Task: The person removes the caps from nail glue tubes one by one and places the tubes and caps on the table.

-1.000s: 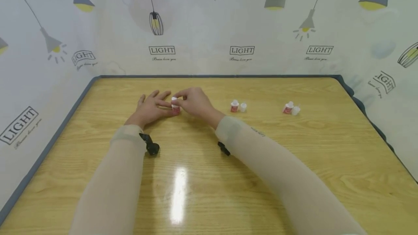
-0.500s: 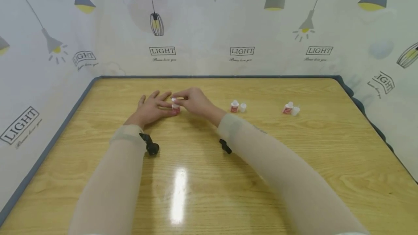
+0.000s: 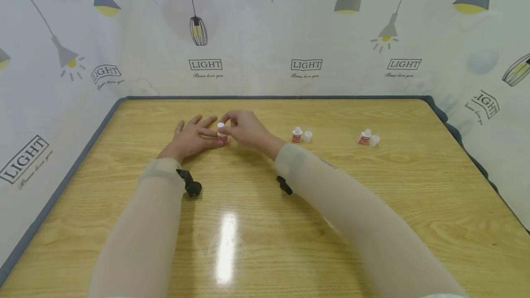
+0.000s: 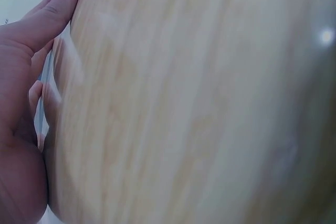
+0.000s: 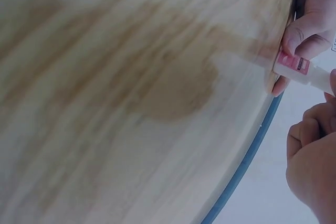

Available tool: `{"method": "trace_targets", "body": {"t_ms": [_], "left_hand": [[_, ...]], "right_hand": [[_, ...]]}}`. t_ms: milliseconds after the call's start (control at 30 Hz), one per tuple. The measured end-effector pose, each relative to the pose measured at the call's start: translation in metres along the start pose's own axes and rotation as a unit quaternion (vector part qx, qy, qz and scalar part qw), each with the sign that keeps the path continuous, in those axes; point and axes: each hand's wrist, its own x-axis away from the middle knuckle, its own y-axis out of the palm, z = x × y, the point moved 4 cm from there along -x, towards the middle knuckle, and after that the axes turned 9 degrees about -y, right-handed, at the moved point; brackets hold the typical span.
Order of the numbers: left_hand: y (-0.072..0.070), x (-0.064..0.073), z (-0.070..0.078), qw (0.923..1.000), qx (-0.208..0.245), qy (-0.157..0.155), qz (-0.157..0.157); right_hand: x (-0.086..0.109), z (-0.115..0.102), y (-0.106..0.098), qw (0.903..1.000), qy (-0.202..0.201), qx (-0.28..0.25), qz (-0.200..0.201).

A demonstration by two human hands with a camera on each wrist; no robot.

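Note:
In the head view a small white bottle (image 3: 222,139) with a pink label stands upright on the table, left of the middle. My left hand (image 3: 191,139) lies low beside it. Its thumb and a finger pinch the bottle near its base, while the other fingers spread out. From the right, my right hand (image 3: 247,128) holds the white cap (image 3: 221,126) on top between thumb and index finger. The right wrist view has the pink label (image 5: 295,62) showing between the hands; the cap is cut off by the frame's edge there.
Further right stands a second pink-labelled bottle (image 3: 297,135) with a loose white cap (image 3: 308,136) beside it. Beyond it are a third bottle (image 3: 365,137) and another cap (image 3: 374,140). A patterned wall covering borders the wooden table (image 3: 265,215).
The right thumb and index finger parted slightly at the cap half a second ago and now close on it again. The left hand and the bottle stay in place.

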Motion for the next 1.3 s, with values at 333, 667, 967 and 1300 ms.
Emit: {"method": "trace_targets", "body": {"t_ms": [333,667,967,1300], "left_hand": [[0.0006,-0.0003,0.0022,1.0000,-0.007,0.003,0.005],[-0.0024,-0.0014,0.0024,1.0000,-0.005,0.005,0.006],[0.0010,-0.0040,0.0028,1.0000,-0.004,0.003,-0.002],[0.0016,-0.0008,0.0009,1.0000,-0.007,0.003,-0.003]], "right_hand": [[0.0025,0.0099,-0.0019,0.9985,-0.006,-0.051,-0.017],[0.0003,0.0059,-0.0031,0.9980,-0.002,-0.062,-0.013],[0.0034,0.0067,-0.0071,0.9974,-0.007,-0.067,-0.024],[-0.0011,0.0045,-0.0042,0.9972,0.008,-0.073,-0.012]]}}
